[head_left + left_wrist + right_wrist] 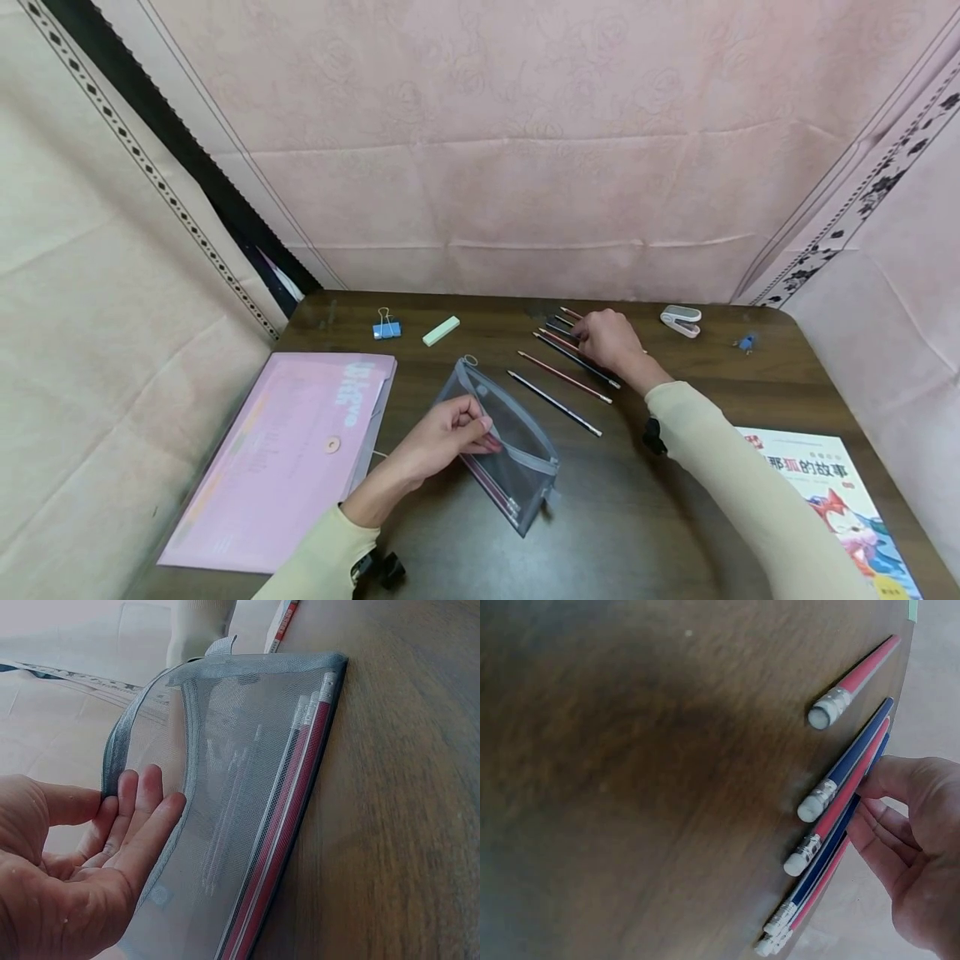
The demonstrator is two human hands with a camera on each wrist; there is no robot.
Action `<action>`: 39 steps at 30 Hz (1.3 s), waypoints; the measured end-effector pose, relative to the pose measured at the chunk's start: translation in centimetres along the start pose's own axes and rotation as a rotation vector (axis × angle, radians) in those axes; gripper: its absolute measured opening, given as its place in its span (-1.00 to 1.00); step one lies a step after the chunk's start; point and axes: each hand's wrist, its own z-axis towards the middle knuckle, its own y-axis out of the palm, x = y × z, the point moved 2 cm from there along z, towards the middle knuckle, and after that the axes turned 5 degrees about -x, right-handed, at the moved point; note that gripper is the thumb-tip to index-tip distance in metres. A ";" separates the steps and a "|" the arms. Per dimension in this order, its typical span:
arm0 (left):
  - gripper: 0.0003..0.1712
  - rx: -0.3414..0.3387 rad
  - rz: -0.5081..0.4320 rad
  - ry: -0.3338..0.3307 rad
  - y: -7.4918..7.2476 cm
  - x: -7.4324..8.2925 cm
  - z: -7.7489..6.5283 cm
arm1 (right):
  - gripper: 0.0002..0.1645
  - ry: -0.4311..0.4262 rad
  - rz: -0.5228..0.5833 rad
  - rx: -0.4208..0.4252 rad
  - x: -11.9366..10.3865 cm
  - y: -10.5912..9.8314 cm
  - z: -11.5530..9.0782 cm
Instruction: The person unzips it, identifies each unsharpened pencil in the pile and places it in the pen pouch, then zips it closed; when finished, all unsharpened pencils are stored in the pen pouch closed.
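My left hand (453, 433) pinches the zipped edge of a grey mesh pencil pouch (528, 421), holding its mouth apart. Several red and dark pencils (319, 724) lie inside along the pouch's lower seam. Farther back on the table, my right hand (611, 340) reaches down among several loose pencils. In the right wrist view its thumb and fingers (874, 832) close around a dark blue pencil (847, 817) in the cluster. A red pencil (564, 377) and a dark pencil (555, 403) lie apart, between the cluster and the pouch.
A pink folder (277, 467) lies at the left. Behind are a blue binder clip (387, 330) and a pale green eraser (441, 331). A white stapler (681, 320), a small blue object (745, 343) and a picture book (843, 508) are at the right.
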 end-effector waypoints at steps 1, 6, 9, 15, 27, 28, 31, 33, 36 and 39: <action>-0.72 -0.001 0.000 0.001 0.0 0.0 0.0 | -0.70 -0.009 0.001 0.005 0.0 0.0 0.0; -0.71 -0.004 0.007 0.002 -0.1 0.1 0.0 | -0.71 -0.055 -0.001 0.035 -0.8 -0.6 -0.5; -0.71 -0.005 0.011 0.005 -0.2 0.1 0.0 | -0.72 -0.066 0.007 0.081 -1.3 -1.4 -1.1; -0.73 0.000 0.014 0.005 -0.3 0.2 -0.2 | -0.76 -0.049 0.142 0.188 -2.6 -3.4 -2.3; -0.74 -0.001 -0.010 0.009 -0.2 0.3 -0.3 | -0.72 0.081 0.945 0.062 -6.7 -6.3 -4.5; -0.74 -0.002 -0.011 0.010 -0.2 0.3 -0.3 | -0.68 0.093 1.019 0.048 -7.2 -6.6 -4.7; -0.73 0.001 -0.006 0.012 -0.1 0.4 -0.3 | -0.57 0.132 1.253 0.027 -8.7 -7.2 -5.2; -0.72 0.008 0.002 0.015 -0.2 0.5 -0.3 | -0.55 0.153 1.391 0.037 -9.9 -7.4 -5.4; -0.71 0.014 0.007 0.013 -0.2 0.5 -0.2 | -0.56 0.182 1.575 0.072 -11.4 -6.9 -5.8; -0.71 0.018 0.005 0.007 -0.2 0.4 -0.1 | -0.57 0.219 1.682 0.079 -12.8 -5.8 -6.3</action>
